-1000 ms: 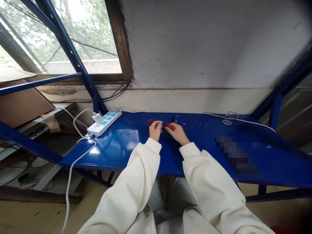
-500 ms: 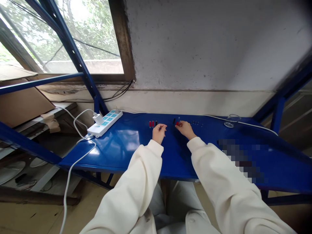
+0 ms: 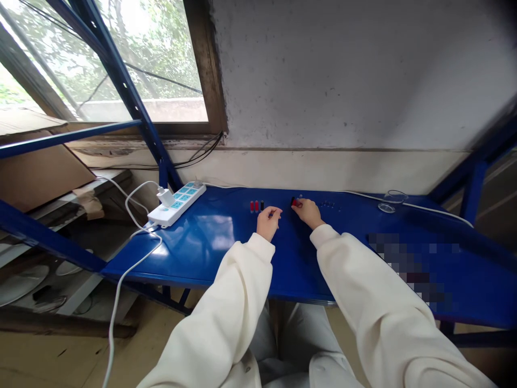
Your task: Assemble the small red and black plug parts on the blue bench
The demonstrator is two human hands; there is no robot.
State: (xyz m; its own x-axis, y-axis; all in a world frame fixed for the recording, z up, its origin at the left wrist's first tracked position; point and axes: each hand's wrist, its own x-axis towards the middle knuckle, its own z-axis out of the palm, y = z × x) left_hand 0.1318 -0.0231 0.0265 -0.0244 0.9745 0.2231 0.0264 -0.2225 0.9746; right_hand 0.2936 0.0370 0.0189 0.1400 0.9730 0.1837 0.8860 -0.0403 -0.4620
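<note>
On the blue table, my right hand (image 3: 309, 213) is closed, its thumb and fingertips pinching a small red cylinder (image 3: 294, 203). A small black cylinder (image 3: 293, 200) is right beside it, close to or touching the fingertips. My left hand (image 3: 268, 223) hovers to the left with fingers curled together; whether they hold anything is too small to tell. Just beyond it stand two small red cylinders (image 3: 254, 206) and a black cylinder (image 3: 262, 206) in a short row. Behind my right hand is a small clear piece (image 3: 300, 196).
Several tiny clear pieces (image 3: 329, 204) lie right of my right hand. A clear glass cup (image 3: 388, 205) stands near the back right, beside a white cable. A white power strip (image 3: 177, 205) with a plug is at the left. A blurred patch covers the table's right side.
The red cylinder in my right hand has shifted left, closer to the black one beside it. My left hand keeps nearly the same pose. The view has turned slightly.
</note>
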